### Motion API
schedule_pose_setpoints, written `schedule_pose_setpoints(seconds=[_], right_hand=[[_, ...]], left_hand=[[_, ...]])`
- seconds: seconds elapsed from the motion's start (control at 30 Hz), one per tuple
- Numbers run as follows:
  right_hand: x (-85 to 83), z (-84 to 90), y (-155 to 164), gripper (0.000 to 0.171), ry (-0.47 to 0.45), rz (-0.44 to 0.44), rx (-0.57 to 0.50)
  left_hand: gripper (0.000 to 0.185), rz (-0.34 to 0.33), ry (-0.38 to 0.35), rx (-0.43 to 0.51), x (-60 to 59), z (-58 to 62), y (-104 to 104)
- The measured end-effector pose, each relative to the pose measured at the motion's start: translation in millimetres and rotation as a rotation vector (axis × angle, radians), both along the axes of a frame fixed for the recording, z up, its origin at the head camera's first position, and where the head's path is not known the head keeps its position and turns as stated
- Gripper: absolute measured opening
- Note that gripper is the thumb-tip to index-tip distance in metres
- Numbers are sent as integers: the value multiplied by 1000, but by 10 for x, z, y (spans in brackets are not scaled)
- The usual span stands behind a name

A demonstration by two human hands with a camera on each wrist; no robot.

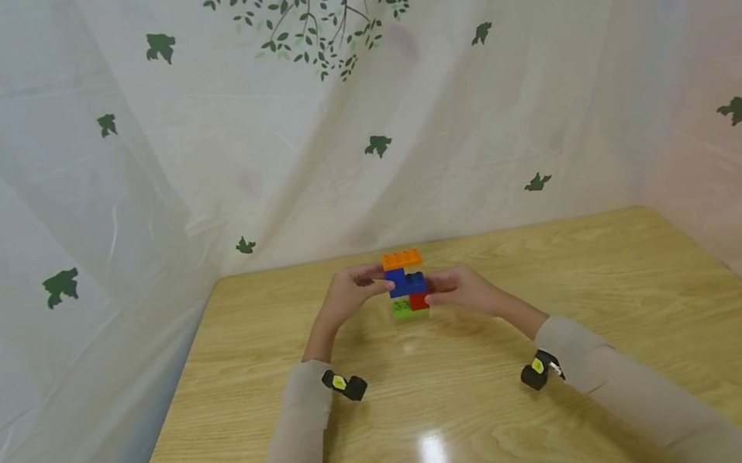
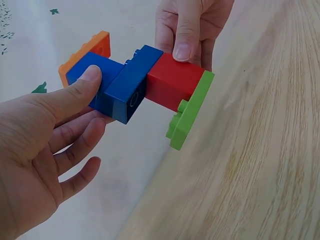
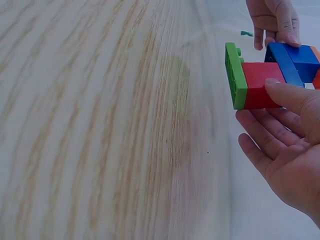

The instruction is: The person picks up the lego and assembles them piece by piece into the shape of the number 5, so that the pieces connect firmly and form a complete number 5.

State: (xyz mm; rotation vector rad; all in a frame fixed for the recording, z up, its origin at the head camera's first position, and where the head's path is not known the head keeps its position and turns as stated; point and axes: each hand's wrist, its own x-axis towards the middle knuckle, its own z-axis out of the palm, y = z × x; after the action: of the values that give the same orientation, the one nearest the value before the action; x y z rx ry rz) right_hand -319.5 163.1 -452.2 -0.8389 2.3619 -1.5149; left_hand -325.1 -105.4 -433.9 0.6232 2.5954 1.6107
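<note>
Toward the far edge of the wooden table (image 1: 571,361), midway between its side edges, the head view shows a small stack of toy building bricks (image 1: 406,283) held up between both hands. An orange brick (image 1: 401,259) tops it, blue bricks (image 1: 406,281) sit below, then a red brick (image 1: 418,301) and a green plate (image 1: 405,307) at the bottom. The left hand (image 1: 351,290) pinches the blue level from one side and the right hand (image 1: 457,288) takes the lower part from the other, probably so each hand steadies a different layer. A leaf-printed curtain (image 1: 125,178) hangs around the table.

From the left wrist, the stack lies tilted sideways. The left hand (image 2: 45,150) grips narrowly, thumb pressed on a blue brick (image 2: 107,85) with the fingers curled loosely beneath; the opposite thumb (image 2: 186,35) presses the red brick (image 2: 172,82) beside the green plate (image 2: 190,112).

From the right wrist, the right hand (image 3: 287,150) pinches the red brick (image 3: 261,85) under its thumb, fingers spread below as a cradle. The green plate (image 3: 235,75) faces the tabletop, apparently clear of it.
</note>
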Motion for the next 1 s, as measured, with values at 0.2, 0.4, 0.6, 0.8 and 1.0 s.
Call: schedule_pose_setpoints(seconds=[0.2,0.4,0.6,0.8,1.0], right_hand=[[23,15,8,44,-15,0,-25],[31,12,23,41,-31,-20,-11],[53,-4,68,43,4,-6,-12],[72,57,67,43,-36,-23,-20],[87,111,69,44,-53,-41,-1]], left_hand=[[43,9,-15,37,9,-2,16],[49,13,-44,81,21,-32,33],[54,5,-60,89,31,-86,64],[48,48,-38,71,40,-40,70],[50,81,-68,82,36,1,61]])
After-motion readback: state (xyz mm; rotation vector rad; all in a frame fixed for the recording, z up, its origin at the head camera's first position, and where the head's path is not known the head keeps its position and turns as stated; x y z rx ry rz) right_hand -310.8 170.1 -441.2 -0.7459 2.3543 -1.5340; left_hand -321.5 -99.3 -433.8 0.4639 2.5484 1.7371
